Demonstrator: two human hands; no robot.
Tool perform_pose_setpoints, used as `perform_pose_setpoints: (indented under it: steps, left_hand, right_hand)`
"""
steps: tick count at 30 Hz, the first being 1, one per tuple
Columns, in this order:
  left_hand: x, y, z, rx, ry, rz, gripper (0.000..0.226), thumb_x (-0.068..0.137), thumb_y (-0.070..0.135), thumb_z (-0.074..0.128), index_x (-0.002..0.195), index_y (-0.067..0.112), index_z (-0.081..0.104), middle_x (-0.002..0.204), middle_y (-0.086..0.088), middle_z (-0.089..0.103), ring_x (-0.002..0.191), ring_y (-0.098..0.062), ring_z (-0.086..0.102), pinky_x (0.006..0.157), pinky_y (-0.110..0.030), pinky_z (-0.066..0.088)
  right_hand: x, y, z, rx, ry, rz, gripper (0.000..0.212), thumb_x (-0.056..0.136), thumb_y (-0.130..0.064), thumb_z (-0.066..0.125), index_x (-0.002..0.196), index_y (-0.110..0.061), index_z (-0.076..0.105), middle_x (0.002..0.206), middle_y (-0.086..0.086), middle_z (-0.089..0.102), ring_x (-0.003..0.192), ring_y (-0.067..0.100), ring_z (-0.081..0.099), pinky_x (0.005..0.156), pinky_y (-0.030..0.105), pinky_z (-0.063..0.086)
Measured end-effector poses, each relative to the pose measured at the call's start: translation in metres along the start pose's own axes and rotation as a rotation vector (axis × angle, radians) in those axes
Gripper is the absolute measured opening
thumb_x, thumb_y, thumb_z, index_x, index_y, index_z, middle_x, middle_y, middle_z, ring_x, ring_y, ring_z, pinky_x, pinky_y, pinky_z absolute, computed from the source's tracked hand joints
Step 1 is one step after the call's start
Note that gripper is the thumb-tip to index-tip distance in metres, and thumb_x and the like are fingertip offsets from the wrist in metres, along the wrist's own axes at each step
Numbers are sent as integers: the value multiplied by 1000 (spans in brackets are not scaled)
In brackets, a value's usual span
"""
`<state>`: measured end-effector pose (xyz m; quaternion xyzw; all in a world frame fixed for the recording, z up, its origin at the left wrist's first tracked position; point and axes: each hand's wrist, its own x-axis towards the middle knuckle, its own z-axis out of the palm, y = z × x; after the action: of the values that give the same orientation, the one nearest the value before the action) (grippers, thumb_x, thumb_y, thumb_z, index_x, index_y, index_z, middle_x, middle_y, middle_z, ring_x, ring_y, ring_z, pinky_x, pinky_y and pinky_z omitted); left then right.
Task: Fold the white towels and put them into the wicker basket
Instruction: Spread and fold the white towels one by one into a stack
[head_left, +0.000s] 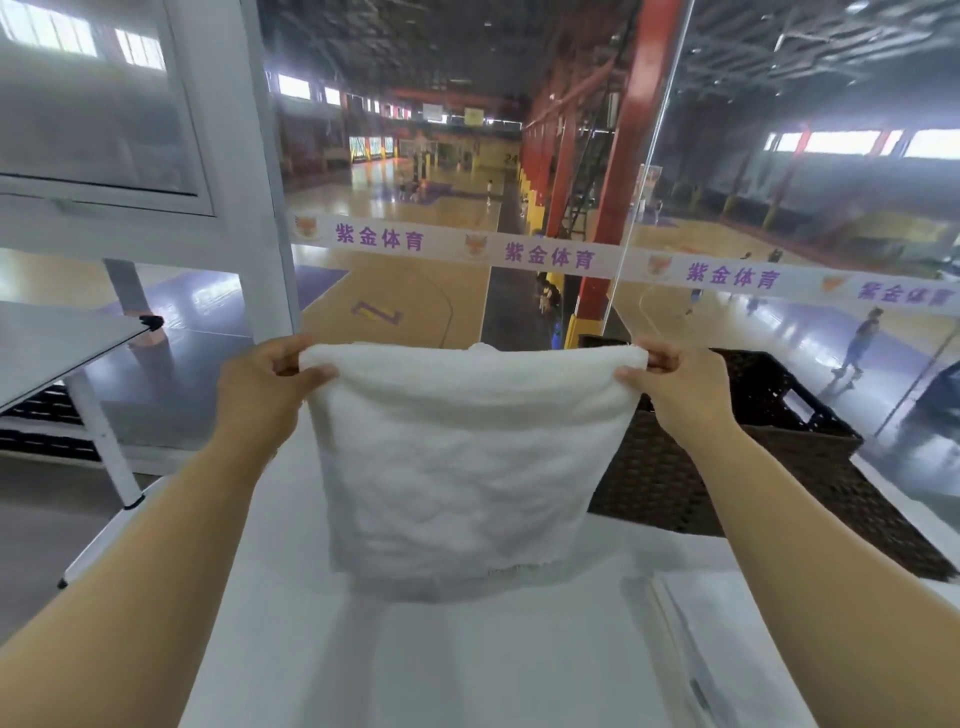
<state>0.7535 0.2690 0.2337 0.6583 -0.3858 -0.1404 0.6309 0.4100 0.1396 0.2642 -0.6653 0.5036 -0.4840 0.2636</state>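
White towel (457, 467) hangs doubled above the table (415, 665), left hand (260, 384) and right hand (680, 384) pinching its top corners, beside the wicker basket (779, 410).

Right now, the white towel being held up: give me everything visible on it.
The white towel looks like thick, fluffy terry cloth, doubled over, with the fold along the top edge. It hangs roughly square and upright above the white table, top edge sagging slightly in the middle. The left hand pinches its top left corner, the right hand its top right. Its lower edge hangs close to the tabletop; contact is unclear. The wicker basket sits behind it, to the right.
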Motion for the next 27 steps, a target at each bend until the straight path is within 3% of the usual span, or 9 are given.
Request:
perform_pose_setpoints:
  steps: [6,8,11,14,17,20,22,25,27]
  left_hand:
    - [-37,9,-14,56,56,48,21,78,19,75,94,28,66,92,4,68,92,-15,63,84,-28,47]
    - [-48,7,-16,66,56,29,20,77,22,76,94,27,67,94,2,68,91,-17,64,86,-32,51]
    - [-61,1,-19,90,46,-22,18,78,23,76,93,26,68,93,-1,68,89,-23,65,88,-39,53]
    - [-72,-5,-24,94,60,-53,18,77,23,76,94,22,68,90,-2,68,75,-17,65,83,-36,54]
    - [-79,-6,-27,118,61,-80,21,77,21,77,96,17,70,91,-5,68,67,-12,63,72,-26,50]
    - [-83,-6,-31,77,87,-117,13,77,17,76,88,19,70,93,-9,70,64,-13,62,78,-31,53]
    - [-86,-5,-33,45,89,-121,11,77,15,75,81,24,70,93,-7,71,68,-14,62,79,-30,54]
    - [-91,-1,-34,72,8,-92,26,73,9,79,92,24,68,87,4,66,74,-7,60,60,-6,46]
    - [-94,0,-34,161,-42,-59,37,71,5,80,100,23,68,91,3,64,76,-9,59,63,-7,43]
  right_hand:
    - [-40,1,-17,-117,72,-21,34,87,-21,68,120,-20,62,91,-7,63,88,14,57,87,32,47]
    - [-50,5,-19,-92,50,68,26,88,-21,65,114,-24,60,86,-2,62,82,17,60,80,39,53]
    - [-62,11,-20,-50,-61,288,23,89,-20,65,109,-19,54,101,9,61,86,26,62,70,42,59]
    - [-70,12,-25,-95,-169,405,19,85,-23,70,93,-10,59,91,12,63,78,25,62,79,42,57]
    - [-75,8,-29,-119,-188,447,19,83,-21,71,71,-13,58,77,8,61,75,23,60,86,44,55]
    - [-81,1,-31,-6,-171,449,19,79,-14,76,90,-4,65,87,11,63,89,29,64,91,48,53]
    - [-86,0,-33,57,-201,438,44,72,-5,81,112,-1,63,105,11,63,98,27,62,94,42,52]
    - [-94,1,-35,-151,-230,259,49,70,1,80,116,-6,65,108,8,63,101,21,58,91,33,48]
    - [-97,0,-35,-272,-175,138,36,76,-2,75,111,-7,69,104,9,66,95,20,59,83,29,47]
